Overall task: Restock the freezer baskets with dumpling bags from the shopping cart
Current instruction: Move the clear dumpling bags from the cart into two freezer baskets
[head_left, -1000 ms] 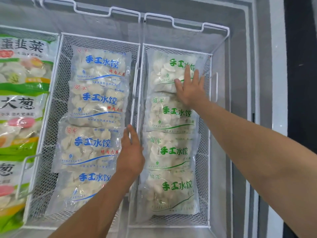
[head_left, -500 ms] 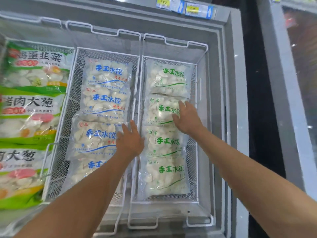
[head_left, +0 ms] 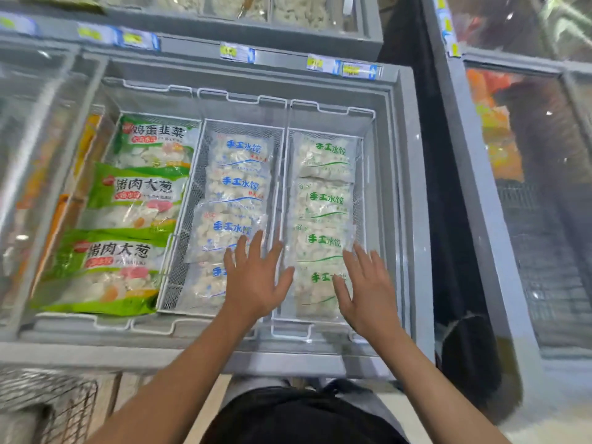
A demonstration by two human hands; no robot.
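Note:
Two white wire baskets sit side by side in the open chest freezer. The middle basket [head_left: 179, 261] holds a row of clear dumpling bags with blue print [head_left: 238, 152]. The right basket [head_left: 361, 145] holds a row of clear dumpling bags with green print [head_left: 325, 155]. My left hand [head_left: 256, 280] hovers flat, fingers straight, over the near blue-print bags. My right hand [head_left: 368, 290] is flat with spread fingers over the nearest green-print bag [head_left: 315, 283]. Neither hand holds anything.
Large green-labelled dumpling bags [head_left: 134, 193] fill the basket to the left. The freezer's grey rim [head_left: 413, 219] runs along the right, with a dark gap and another glass-topped freezer [head_left: 528, 187] beyond. A wire shopping cart corner [head_left: 48, 405] shows at the bottom left.
The view has pulled back and up. Both hands have drawn back toward me, from the middle of the rows to the near ends of the baskets.

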